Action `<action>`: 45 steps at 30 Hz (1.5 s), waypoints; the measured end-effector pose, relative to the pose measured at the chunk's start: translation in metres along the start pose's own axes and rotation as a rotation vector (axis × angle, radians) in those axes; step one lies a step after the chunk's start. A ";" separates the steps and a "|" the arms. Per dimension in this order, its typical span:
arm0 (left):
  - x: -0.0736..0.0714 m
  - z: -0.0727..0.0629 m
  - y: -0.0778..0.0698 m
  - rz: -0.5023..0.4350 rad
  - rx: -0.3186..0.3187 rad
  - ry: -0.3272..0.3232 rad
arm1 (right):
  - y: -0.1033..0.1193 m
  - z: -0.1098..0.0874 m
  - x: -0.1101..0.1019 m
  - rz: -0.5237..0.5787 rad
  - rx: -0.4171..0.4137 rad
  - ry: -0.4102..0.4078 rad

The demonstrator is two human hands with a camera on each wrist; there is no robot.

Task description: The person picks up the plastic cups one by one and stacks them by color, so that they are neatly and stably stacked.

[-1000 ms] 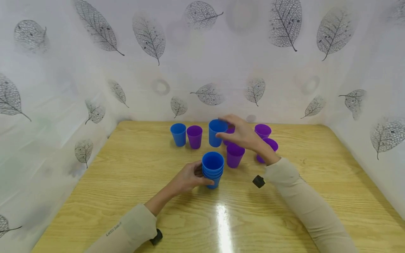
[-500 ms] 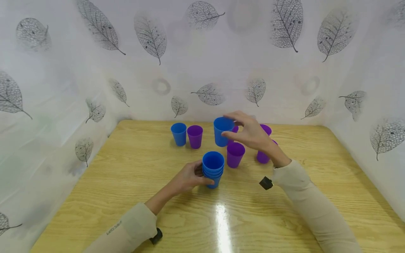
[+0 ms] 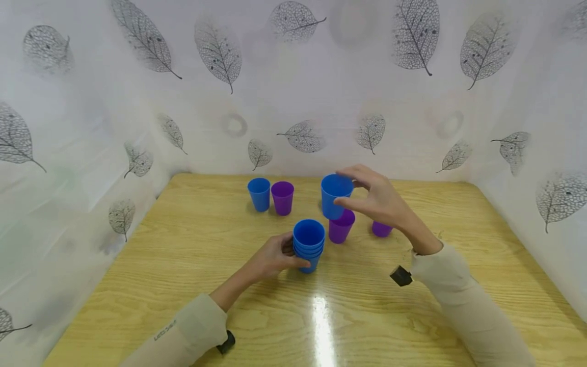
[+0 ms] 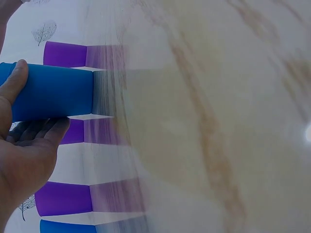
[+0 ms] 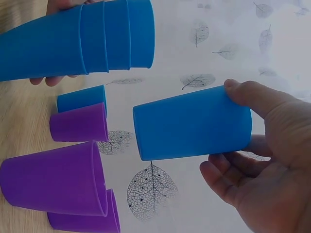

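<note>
My left hand grips a stack of several nested blue cups, which stands upright on the table, mouths up. Thumb and fingers lie on either side of the stack's lower part. My right hand holds a single blue cup near its rim, thumb on one side and fingers on the other. In the right wrist view that blue cup is raised, its base apart from the table. It overlaps the top of a standing purple cup in the head view, behind and right of the stack.
A blue cup and a purple cup stand side by side at the back left. Another purple cup shows partly behind my right wrist. Leaf-patterned cloth encloses the wooden table at the back and sides.
My right hand has moved right with the blue cup, over the purple cups, and now hides some behind it. The left hand and the stack have stayed in place.
</note>
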State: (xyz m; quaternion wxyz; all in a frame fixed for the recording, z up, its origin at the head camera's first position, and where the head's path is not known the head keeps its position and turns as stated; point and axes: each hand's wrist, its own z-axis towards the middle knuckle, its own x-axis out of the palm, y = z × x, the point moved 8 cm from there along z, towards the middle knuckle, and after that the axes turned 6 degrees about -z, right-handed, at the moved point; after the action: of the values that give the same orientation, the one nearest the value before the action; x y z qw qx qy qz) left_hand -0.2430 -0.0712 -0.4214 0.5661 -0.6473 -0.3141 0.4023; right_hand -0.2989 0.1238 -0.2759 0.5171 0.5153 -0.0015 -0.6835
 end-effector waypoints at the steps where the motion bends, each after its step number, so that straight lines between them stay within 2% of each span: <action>1: 0.000 0.000 0.000 -0.001 -0.001 -0.001 | 0.000 -0.002 -0.001 -0.005 -0.003 0.001; 9: -0.001 0.001 0.000 -0.006 0.011 -0.006 | 0.011 -0.019 -0.011 -0.032 -0.045 0.028; 15: -0.001 0.001 0.000 -0.009 0.015 -0.007 | 0.019 -0.030 -0.015 -0.071 -0.007 0.039; 23: 0.000 0.001 0.000 -0.016 0.016 0.004 | 0.039 -0.035 -0.015 -0.047 -0.045 0.054; 32: 0.001 0.001 -0.001 -0.005 0.022 0.010 | 0.051 -0.027 -0.005 0.004 -0.016 0.085; 40: 0.001 0.000 -0.001 0.007 0.021 0.018 | 0.065 -0.016 0.007 0.130 -0.094 0.084; 45: 0.002 0.000 -0.003 0.005 0.031 0.027 | 0.069 -0.011 0.015 0.131 -0.117 0.087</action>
State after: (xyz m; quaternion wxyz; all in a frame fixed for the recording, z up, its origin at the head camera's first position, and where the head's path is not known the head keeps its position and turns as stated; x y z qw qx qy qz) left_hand -0.2418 -0.0695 -0.4189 0.5790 -0.6449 -0.2985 0.3997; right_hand -0.2414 0.0866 -0.2546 0.5895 0.5121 0.0272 -0.6241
